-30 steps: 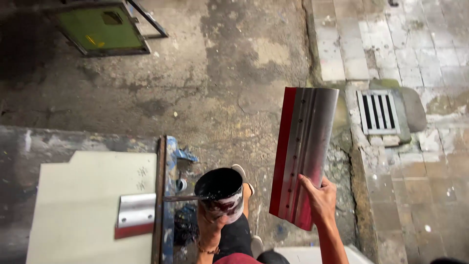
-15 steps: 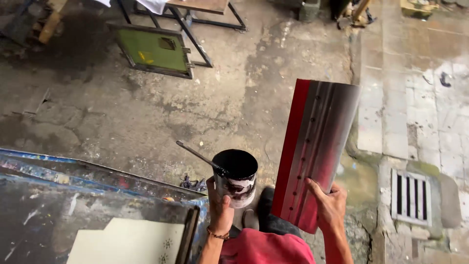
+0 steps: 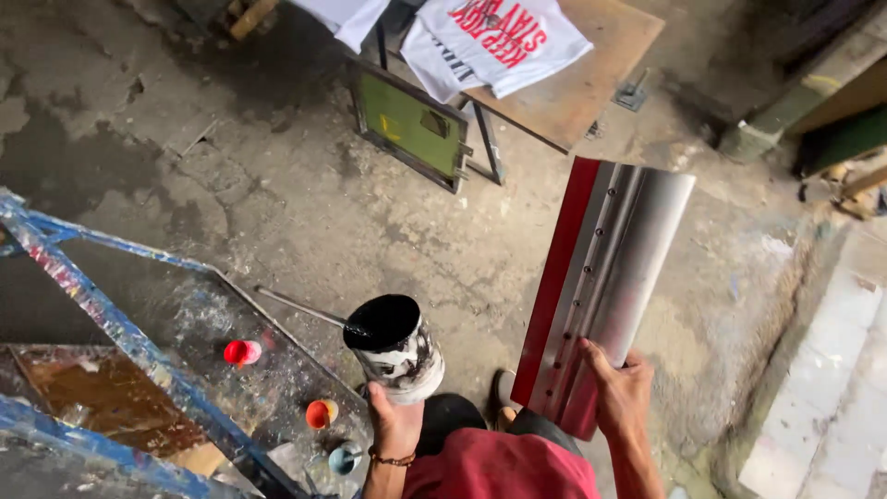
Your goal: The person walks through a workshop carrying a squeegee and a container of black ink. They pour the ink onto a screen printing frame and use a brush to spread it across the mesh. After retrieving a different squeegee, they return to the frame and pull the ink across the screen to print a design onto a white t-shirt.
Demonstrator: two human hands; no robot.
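I see the broad squeegee (image 3: 601,286), metal handle and red blade, upright in my right hand (image 3: 621,393), which clasps its lower end, above the concrete floor (image 3: 277,212). My left hand (image 3: 395,420) wraps the base of the ink can (image 3: 395,349), black inside, a stirring stick (image 3: 300,309) resting in it. Judging by this, both tools are only being carried; nothing is laid on a frame yet.

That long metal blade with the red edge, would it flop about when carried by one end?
Probably not. The squeegee looks like rigid ribbed metal and stands straight though the right hand grips only its lower end. The red edge looks like rubber, so it may flex slightly. Its length likely makes it top-heavy.
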